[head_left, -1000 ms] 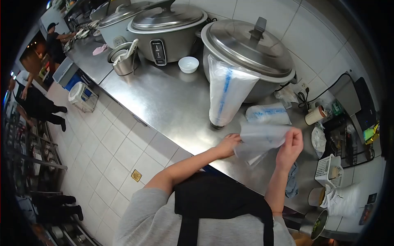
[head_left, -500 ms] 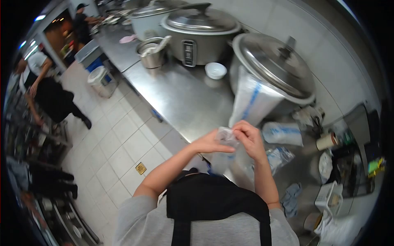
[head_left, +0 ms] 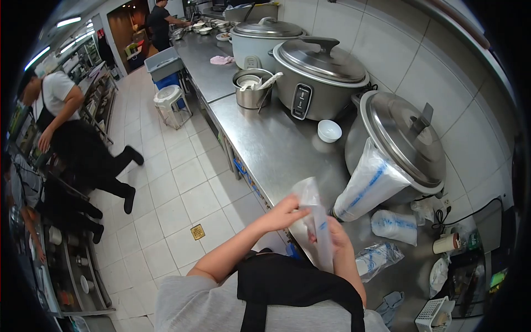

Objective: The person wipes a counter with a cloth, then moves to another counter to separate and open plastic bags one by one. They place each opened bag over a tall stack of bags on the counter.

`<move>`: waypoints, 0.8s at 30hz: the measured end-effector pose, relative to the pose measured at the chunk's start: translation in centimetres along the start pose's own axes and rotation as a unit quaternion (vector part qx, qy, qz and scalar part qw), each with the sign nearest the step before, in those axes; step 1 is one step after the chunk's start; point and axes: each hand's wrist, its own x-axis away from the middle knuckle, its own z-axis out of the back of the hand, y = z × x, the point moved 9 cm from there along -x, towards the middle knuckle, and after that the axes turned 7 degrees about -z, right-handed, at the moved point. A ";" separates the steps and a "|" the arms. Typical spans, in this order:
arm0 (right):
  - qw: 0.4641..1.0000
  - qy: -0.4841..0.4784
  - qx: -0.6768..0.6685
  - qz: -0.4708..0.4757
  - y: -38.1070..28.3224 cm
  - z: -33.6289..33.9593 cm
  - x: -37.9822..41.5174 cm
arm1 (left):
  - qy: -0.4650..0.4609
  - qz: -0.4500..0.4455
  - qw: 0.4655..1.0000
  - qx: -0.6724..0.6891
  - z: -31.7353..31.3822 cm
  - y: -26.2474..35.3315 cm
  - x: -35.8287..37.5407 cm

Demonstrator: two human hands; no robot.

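A translucent plastic bag (head_left: 318, 213) with faint blue print hangs between my hands, over the near edge of the steel counter. My left hand (head_left: 283, 214) grips its left side, fingers closed on the plastic. On the other side, my right hand (head_left: 338, 237) is closed round the bag, its fingers partly hidden behind it. Just right of my hands, a bundle of white bags with a blue stripe (head_left: 369, 185) leans against the nearest large cooker (head_left: 381, 119). A second bag bundle (head_left: 394, 226) and a clear-wrapped pack (head_left: 378, 259) lie beside my right forearm.
Along the steel counter (head_left: 249, 146) stand more large cookers (head_left: 321, 77), a metal pot with utensils (head_left: 253, 98) and a white bowl (head_left: 329, 131). A grey cloth (head_left: 390, 309) and white basket (head_left: 432, 315) lie at right. Co-workers (head_left: 58, 105) stand across the tiled floor by shelves.
The bag, crumpled between my fingertips before, now stands more stretched out between my hands. My right hand has moved lower. The view has shifted, and a co-worker at left has changed stance.
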 end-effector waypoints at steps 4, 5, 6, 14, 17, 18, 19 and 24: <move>0.898 0.277 0.334 0.073 -4.2 3.4 1.4 | 0.112 0.081 0.963 0.233 1.4 -0.8 1.2; 0.889 0.285 0.351 0.070 -4.5 3.7 1.4 | 0.088 0.088 0.972 0.197 1.2 -0.2 1.1; 0.894 0.264 0.357 0.067 -4.6 3.0 1.0 | 0.070 0.097 0.980 0.158 1.2 0.0 1.2; 0.889 0.327 0.243 0.209 -8.5 2.6 3.8 | 0.102 0.161 0.976 0.104 3.0 -4.4 2.5; 0.871 0.346 0.199 0.287 -9.7 2.1 5.1 | -0.053 0.084 0.994 -0.049 3.9 -2.5 3.4; 0.868 0.350 0.202 0.288 -9.8 1.7 5.2 | -0.054 0.080 0.994 -0.045 4.3 -2.2 3.9; 0.879 0.331 0.251 0.234 -9.2 0.7 4.4 | -0.048 0.104 0.993 0.038 4.4 -2.2 4.4; 0.827 0.252 0.476 0.161 -7.3 -3.1 -0.4 | 0.034 0.045 0.995 0.088 4.6 0.7 1.9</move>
